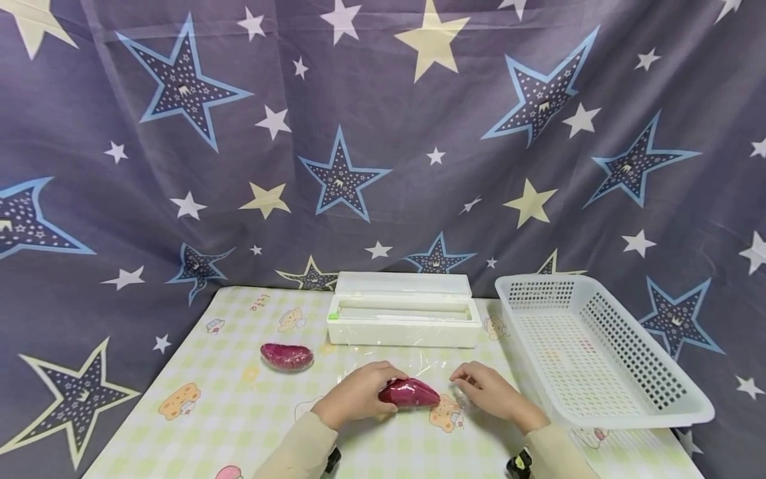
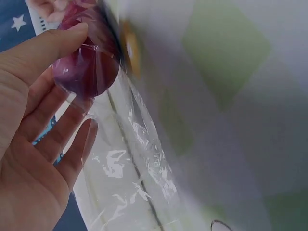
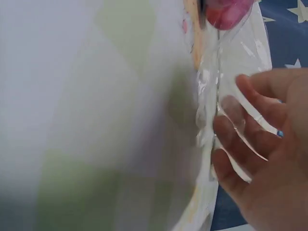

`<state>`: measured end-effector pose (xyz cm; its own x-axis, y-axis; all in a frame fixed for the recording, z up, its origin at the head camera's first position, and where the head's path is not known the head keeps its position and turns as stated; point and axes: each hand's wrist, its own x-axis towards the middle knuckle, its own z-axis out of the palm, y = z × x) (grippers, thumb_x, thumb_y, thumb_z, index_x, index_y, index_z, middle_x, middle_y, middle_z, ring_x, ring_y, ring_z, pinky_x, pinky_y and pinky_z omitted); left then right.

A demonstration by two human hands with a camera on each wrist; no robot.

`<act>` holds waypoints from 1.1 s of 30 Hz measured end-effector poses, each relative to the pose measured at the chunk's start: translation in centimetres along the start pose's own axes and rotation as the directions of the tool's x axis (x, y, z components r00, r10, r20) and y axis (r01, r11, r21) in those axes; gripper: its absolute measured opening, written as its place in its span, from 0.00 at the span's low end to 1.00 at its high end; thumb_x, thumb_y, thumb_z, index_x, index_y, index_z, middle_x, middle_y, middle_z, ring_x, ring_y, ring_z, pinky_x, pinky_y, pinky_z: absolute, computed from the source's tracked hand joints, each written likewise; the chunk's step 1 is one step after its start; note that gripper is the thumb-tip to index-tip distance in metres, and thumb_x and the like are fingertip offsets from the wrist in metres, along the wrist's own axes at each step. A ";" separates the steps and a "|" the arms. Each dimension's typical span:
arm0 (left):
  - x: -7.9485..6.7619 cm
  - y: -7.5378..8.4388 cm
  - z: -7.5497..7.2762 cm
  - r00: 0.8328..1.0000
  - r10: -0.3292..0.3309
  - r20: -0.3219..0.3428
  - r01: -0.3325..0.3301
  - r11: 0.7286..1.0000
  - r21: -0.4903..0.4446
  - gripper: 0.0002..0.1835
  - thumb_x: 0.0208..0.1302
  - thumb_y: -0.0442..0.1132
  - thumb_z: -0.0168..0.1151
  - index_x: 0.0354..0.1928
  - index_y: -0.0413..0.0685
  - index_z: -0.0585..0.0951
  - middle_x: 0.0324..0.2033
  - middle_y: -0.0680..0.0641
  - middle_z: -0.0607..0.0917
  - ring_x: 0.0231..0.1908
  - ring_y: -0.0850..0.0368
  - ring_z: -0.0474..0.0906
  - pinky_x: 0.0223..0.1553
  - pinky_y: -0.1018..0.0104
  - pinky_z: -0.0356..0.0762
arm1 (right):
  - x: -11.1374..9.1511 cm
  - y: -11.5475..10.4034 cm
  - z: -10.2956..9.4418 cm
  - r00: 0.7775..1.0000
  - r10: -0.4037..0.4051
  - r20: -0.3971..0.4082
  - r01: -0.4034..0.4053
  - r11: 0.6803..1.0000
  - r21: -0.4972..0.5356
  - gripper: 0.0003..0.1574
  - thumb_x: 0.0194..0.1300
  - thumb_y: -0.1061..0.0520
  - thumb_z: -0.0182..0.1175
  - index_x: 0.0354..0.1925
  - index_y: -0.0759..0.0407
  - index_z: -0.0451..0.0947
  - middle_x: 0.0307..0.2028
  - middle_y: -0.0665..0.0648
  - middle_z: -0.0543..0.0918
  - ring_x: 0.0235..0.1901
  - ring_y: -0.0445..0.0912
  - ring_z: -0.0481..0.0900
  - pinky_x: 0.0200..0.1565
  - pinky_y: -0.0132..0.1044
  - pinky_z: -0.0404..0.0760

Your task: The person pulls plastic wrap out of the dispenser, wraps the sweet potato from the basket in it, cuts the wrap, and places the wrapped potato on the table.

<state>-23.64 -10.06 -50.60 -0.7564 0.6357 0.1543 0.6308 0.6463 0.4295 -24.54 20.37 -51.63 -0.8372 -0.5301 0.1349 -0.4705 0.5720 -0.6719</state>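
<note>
My left hand [image 1: 363,390] grips the left end of a purple sweet potato [image 1: 413,393], thumb on the near side and fingers behind. Clear cling film [image 2: 137,139] lies around this sweet potato and trails off it in the left wrist view. To the right, my right hand [image 1: 486,388] is apart from the sweet potato, its fingers loosely bent. In the right wrist view the film [image 3: 204,96] stretches over those fingers, with a gap between thumb and fingertips. A second sweet potato [image 1: 286,357], shiny as if wrapped, lies at the left.
Behind the hands stands a white cling film dispenser [image 1: 403,332] with its lid raised and a green piece at its left end. A white perforated basket [image 1: 646,420] sits on the right of the checked tablecloth [image 1: 197,439]. A star-patterned curtain [image 1: 383,100] hangs behind.
</note>
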 end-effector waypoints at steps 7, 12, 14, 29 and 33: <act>-0.1 0.2 0.4 0.998 -0.044 0.046 0.046 0.998 -0.041 0.33 0.50 0.41 0.80 0.60 0.52 0.80 0.52 0.57 0.82 0.52 0.63 0.77 0.58 0.63 0.75 | 0.6 -3.0 1.0 0.990 -0.134 -0.041 0.133 0.991 -0.023 0.11 0.73 0.52 0.60 0.49 0.56 0.82 0.47 0.51 0.83 0.48 0.52 0.79 0.51 0.52 0.78; -0.1 0.0 0.7 0.998 -0.033 0.046 0.037 0.996 -0.087 0.33 0.49 0.38 0.80 0.60 0.54 0.80 0.49 0.59 0.82 0.49 0.67 0.77 0.56 0.65 0.76 | 0.7 -4.4 2.2 0.985 -0.114 0.131 0.094 0.985 0.147 0.21 0.68 0.49 0.67 0.55 0.57 0.77 0.49 0.57 0.77 0.33 0.48 0.84 0.35 0.41 0.86; 0.0 -0.2 0.7 0.999 -0.018 0.042 0.022 0.995 -0.096 0.32 0.50 0.38 0.79 0.60 0.53 0.81 0.49 0.59 0.82 0.48 0.67 0.77 0.55 0.66 0.76 | 0.8 -4.5 2.5 0.984 -0.088 0.156 0.060 0.983 0.175 0.24 0.65 0.51 0.70 0.55 0.57 0.75 0.49 0.57 0.75 0.25 0.45 0.83 0.26 0.36 0.85; 0.5 -1.7 0.6 0.994 -0.003 0.106 0.032 0.962 -0.270 0.32 0.57 0.42 0.73 0.64 0.43 0.78 0.52 0.51 0.83 0.47 0.65 0.77 0.51 0.68 0.76 | 1.6 -3.4 3.8 0.982 -0.039 0.187 -0.011 0.965 0.261 0.18 0.70 0.59 0.64 0.54 0.58 0.70 0.41 0.57 0.76 0.19 0.39 0.78 0.19 0.31 0.78; 0.5 -1.9 0.6 0.993 -0.051 0.110 0.082 0.950 -0.302 0.29 0.59 0.45 0.72 0.62 0.46 0.76 0.51 0.50 0.84 0.47 0.63 0.79 0.52 0.65 0.77 | 2.0 -3.2 3.4 0.981 -0.032 0.190 -0.009 0.977 0.214 0.17 0.71 0.56 0.62 0.54 0.56 0.71 0.43 0.52 0.80 0.31 0.39 0.80 0.34 0.33 0.81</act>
<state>-25.13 -10.72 -51.88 -0.7640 0.6444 0.0333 0.4846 0.5389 0.6890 -23.79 15.31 -51.67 -0.7532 -0.6577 0.0157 -0.3921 0.4296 -0.8134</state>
